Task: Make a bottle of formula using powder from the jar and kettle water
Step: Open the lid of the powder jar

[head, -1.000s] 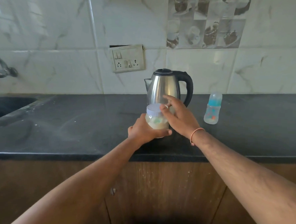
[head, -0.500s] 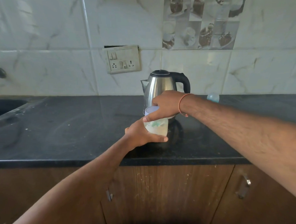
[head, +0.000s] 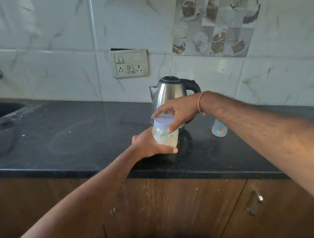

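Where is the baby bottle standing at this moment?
In the head view, the baby bottle stands upright on the black counter, to the right of the kettle; the right forearm hides its top.

marble-tiled wall (head: 48, 35); black counter (head: 63, 142); wooden cabinets (head: 185, 209)

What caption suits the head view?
Left hand holds powder jar; right hand grips its lid before kettle.
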`<state>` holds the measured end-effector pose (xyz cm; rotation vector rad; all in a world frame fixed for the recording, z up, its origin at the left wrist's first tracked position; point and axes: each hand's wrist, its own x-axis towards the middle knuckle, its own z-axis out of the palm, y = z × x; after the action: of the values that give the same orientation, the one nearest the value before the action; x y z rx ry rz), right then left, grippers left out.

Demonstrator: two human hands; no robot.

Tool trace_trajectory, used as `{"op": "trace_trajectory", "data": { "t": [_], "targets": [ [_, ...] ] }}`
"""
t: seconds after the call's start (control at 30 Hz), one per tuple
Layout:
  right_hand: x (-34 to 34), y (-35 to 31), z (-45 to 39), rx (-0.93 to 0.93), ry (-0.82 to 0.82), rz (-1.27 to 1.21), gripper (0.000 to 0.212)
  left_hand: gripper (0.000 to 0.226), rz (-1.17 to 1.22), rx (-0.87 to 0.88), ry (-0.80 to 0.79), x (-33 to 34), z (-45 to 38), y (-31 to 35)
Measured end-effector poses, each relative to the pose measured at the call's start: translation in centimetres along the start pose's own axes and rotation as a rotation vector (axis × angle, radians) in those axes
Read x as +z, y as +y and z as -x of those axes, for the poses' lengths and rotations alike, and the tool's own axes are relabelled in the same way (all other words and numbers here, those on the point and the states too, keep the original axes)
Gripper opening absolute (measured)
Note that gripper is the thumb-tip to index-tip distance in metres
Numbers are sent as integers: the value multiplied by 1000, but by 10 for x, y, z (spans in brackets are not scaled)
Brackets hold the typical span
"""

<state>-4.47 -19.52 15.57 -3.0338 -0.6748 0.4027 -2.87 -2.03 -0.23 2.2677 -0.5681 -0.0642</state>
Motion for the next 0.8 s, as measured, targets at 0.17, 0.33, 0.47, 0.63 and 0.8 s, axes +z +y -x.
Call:
{"op": "trace_trajectory", "data": {
  "t": [0.17, 0.33, 0.47, 0.63, 0.8],
  "targets": [
    [-16, -38, 6, 197, -16, 120, 106, 109, -64, -32, 73, 2, 5, 3],
    [-16, -58, 10, 236, -24, 330, 49, 108, -74, -23, 83, 1, 8, 5],
    [-20, -59, 14, 191, -52, 114, 72, 106, -71, -11, 54, 1, 8, 4],
    [-17, -63, 18, 311, 35, 251, 64, 115, -77, -26, 63, 2, 4, 2],
    [-22, -56, 19, 232, -16, 42, 57, 103, -62, -10, 49, 2, 5, 2]
  ]
}}
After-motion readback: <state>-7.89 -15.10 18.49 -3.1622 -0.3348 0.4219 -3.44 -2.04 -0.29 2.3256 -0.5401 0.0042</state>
